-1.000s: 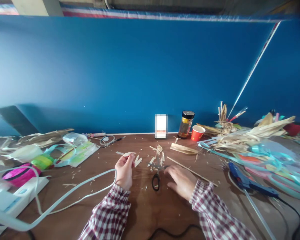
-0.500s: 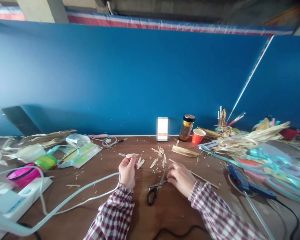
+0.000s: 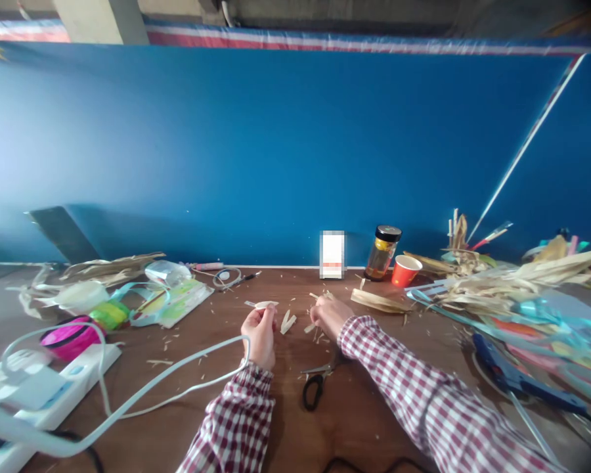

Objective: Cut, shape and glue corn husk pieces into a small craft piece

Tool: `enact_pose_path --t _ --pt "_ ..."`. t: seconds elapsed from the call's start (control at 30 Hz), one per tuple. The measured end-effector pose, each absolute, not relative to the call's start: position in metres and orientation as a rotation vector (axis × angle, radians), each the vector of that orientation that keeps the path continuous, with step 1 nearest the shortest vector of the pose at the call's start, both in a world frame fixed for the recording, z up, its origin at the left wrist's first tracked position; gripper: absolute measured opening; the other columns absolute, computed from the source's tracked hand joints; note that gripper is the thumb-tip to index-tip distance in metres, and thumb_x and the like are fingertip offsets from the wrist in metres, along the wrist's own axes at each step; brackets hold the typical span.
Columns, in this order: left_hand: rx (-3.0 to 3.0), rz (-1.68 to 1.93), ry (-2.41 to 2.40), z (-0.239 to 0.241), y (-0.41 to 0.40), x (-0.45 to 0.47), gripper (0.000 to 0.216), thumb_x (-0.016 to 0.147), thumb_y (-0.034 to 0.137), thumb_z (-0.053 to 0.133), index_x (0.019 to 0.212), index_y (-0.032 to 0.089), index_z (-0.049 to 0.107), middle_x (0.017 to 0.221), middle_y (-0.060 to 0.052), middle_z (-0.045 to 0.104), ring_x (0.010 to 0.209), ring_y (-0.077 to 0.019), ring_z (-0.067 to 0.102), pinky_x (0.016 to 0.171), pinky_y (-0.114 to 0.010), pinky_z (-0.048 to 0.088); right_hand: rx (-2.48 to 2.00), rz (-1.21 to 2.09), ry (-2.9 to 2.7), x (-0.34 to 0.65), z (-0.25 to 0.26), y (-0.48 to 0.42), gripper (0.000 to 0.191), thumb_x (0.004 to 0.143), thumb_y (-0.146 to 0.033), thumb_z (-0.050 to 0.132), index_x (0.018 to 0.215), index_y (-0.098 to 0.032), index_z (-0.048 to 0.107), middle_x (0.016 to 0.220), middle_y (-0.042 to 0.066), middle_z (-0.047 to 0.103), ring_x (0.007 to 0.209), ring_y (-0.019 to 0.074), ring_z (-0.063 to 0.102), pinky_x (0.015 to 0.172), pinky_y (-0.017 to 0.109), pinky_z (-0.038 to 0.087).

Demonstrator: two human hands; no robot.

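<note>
My left hand (image 3: 260,338) pinches a small pale piece of dried husk (image 3: 266,305) between thumb and fingers, just above the brown table (image 3: 276,420). A thin clear strip sticks out to the left of that piece. My right hand (image 3: 331,315) is bent down over a group of pale husk scraps (image 3: 309,328), its fingers curled together; what they grip, if anything, is hidden. Between the hands lies a V-shaped husk piece (image 3: 287,322). Scissors with black handles (image 3: 313,391) rest spread on the table, partly under my right sleeve.
A lidded jar (image 3: 383,255), a red paper cup (image 3: 406,270) and a wide husk strip (image 3: 378,301) are at the back. On the right are a blue glue gun (image 3: 512,374) and piled husks (image 3: 502,282). A white cable (image 3: 177,371) loops beside my left wrist, near a power strip (image 3: 73,387).
My right hand has moved away from beside the scissors, forward and left to the husk scraps. My left hand keeps its husk piece. The whole view has shifted slightly.
</note>
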State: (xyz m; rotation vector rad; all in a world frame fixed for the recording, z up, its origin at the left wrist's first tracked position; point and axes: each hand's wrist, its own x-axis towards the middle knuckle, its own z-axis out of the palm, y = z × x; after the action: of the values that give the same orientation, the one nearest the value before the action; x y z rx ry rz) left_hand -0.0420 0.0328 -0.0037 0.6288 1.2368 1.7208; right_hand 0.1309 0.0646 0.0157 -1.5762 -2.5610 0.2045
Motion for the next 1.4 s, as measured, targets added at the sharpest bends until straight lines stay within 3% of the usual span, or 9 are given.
enact_pose_path --t 0.13,0.3,0.53,0.77,0.97,1.17,1.4 --pt "0.607 1.728 1.260 -0.003 0.034 -0.043 0.024 0.062 0.033 0.070 0.066 0.013 0.059 0.053 0.006 0.050 0.044 -0.0039 0.040 0.044 -0.018 0.030 -1.483 0.314 -2.623 0.126 0.019 0.072 0.011 0.079 -0.016 0.062 0.074 -0.021 0.071 0.076 0.004 0.067 0.086 0.0210 0.059 0.072 0.028 0.042" --pt "0.631 1.725 1.256 -0.005 0.036 -0.044 0.025 0.062 0.035 0.071 0.068 0.013 0.059 0.053 0.006 0.050 0.044 -0.0038 0.039 0.043 -0.018 0.028 -1.400 0.451 -2.616 0.105 0.028 0.081 0.015 0.081 -0.022 0.060 0.092 -0.027 0.069 0.089 -0.001 0.071 0.085 0.0156 0.062 0.074 0.024 0.042" --pt "0.658 1.696 1.291 -0.008 0.036 -0.042 0.027 0.063 0.038 0.069 0.067 0.013 0.059 0.048 0.006 0.049 0.044 -0.0051 0.040 0.044 -0.019 0.029 -1.489 0.636 -2.622 0.093 0.029 0.094 0.025 0.062 -0.024 0.076 0.087 -0.026 0.071 0.078 -0.003 0.070 0.068 0.0153 0.062 0.057 0.022 0.040" --pt "0.667 1.695 1.314 -0.007 0.035 -0.041 0.028 0.061 0.039 0.070 0.065 0.013 0.059 0.048 0.006 0.049 0.043 -0.0054 0.040 0.044 -0.019 0.028 -1.362 0.683 -2.640 0.099 0.015 0.098 0.002 0.068 -0.020 0.071 0.069 -0.019 0.069 0.082 -0.001 0.069 0.075 0.0137 0.062 0.064 0.021 0.041" --pt "0.652 1.714 1.296 -0.003 0.033 -0.041 0.029 0.059 0.039 0.071 0.066 0.013 0.060 0.052 0.005 0.051 0.044 -0.0052 0.040 0.043 -0.019 0.031 -1.418 0.680 -2.573 0.097 0.015 0.092 0.019 0.069 -0.024 0.072 0.087 -0.022 0.067 0.082 -0.001 0.068 0.074 0.0145 0.061 0.064 0.023 0.042" --pt "0.631 1.682 1.295 0.001 0.030 -0.040 0.028 0.060 0.038 0.071 0.068 0.014 0.060 0.047 0.007 0.048 0.040 -0.0045 0.037 0.041 -0.019 0.028 -1.432 0.670 -2.586 0.093 0.016 0.086 0.001 0.070 -0.021 0.067 0.071 -0.022 0.067 0.081 -0.002 0.068 0.073 0.0130 0.061 0.062 0.021 0.041" --pt "0.634 1.674 1.316 0.000 0.031 -0.039 0.032 0.057 0.042 0.072 0.067 0.014 0.059 0.046 0.007 0.048 0.041 -0.0052 0.039 0.042 -0.019 0.027 -1.443 0.516 -2.510 0.092 0.022 0.066 0.012 0.078 -0.017 0.056 0.080 -0.023 0.067 0.085 0.001 0.068 0.082 0.0173 0.061 0.072 0.026 0.042"
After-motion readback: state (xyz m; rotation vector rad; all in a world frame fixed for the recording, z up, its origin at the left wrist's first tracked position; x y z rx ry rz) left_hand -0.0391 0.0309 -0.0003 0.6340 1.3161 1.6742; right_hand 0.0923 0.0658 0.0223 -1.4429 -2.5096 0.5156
